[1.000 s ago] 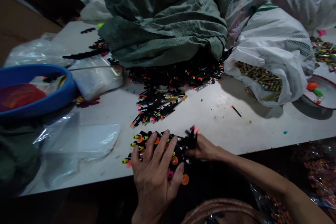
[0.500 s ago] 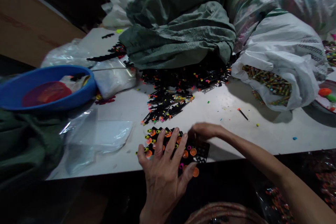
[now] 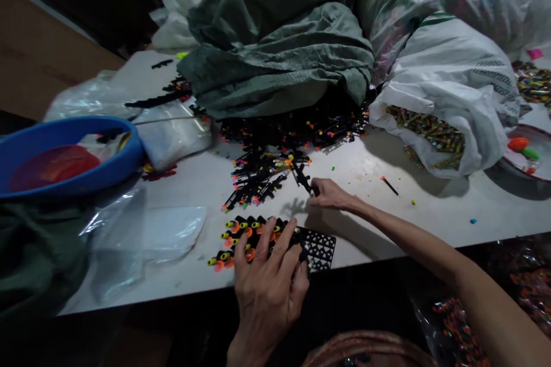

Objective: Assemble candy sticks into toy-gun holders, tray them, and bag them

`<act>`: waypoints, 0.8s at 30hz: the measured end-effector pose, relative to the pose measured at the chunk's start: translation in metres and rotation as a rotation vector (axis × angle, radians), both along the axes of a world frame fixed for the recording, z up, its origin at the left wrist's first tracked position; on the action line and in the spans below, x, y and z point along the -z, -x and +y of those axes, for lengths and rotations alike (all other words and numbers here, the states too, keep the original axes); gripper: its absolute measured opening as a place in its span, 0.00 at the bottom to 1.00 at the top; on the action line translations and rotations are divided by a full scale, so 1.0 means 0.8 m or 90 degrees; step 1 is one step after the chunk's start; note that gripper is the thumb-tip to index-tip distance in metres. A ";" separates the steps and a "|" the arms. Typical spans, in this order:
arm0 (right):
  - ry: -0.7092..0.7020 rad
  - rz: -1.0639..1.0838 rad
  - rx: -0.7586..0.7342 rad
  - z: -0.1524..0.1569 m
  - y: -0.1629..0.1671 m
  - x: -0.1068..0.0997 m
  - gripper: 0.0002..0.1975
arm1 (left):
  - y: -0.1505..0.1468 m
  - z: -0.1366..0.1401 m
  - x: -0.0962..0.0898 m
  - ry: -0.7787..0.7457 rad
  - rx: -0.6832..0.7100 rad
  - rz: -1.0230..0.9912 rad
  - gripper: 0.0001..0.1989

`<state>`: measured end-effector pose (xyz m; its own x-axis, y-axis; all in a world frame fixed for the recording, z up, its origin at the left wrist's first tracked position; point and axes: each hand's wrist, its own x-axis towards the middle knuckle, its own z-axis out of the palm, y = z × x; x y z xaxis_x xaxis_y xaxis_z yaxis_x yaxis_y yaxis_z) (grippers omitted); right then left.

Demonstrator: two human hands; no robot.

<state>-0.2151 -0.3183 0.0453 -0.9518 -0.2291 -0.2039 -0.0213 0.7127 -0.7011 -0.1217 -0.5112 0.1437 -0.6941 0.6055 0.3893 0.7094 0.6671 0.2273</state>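
Note:
My left hand lies with its fingers spread over a black perforated board at the table's front edge. Rows of small yellow-tipped pieces and orange round pieces stand on the board, partly under my fingers. Behind the board, my right hand is closed on the end of a small black toy gun, raised in front of the heap. That heap of black toy guns with coloured tips spreads over the table beyond both hands.
A green cloth sack sits behind the heap. To the right stands an open white bag of small colourful pieces. A blue basin and clear plastic bags lie at left. One orange-tipped black stick lies alone.
My right hand has moved up from the board to the heap and now holds a black toy gun. My left hand stays on the board, its thumb drawn in. The view has shifted slightly.

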 end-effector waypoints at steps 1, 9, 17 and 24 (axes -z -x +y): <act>0.087 -0.060 0.005 -0.004 -0.013 0.002 0.10 | 0.000 -0.001 0.000 0.006 0.004 -0.001 0.06; 0.071 0.022 -0.144 -0.041 -0.066 0.017 0.08 | 0.003 0.000 0.003 0.016 0.001 -0.003 0.12; -0.127 0.007 -0.334 -0.049 -0.003 -0.017 0.13 | -0.002 -0.017 -0.003 0.063 -0.017 0.019 0.24; -0.385 0.184 -0.132 -0.076 0.092 -0.017 0.18 | 0.012 -0.046 0.007 0.092 -0.068 0.066 0.23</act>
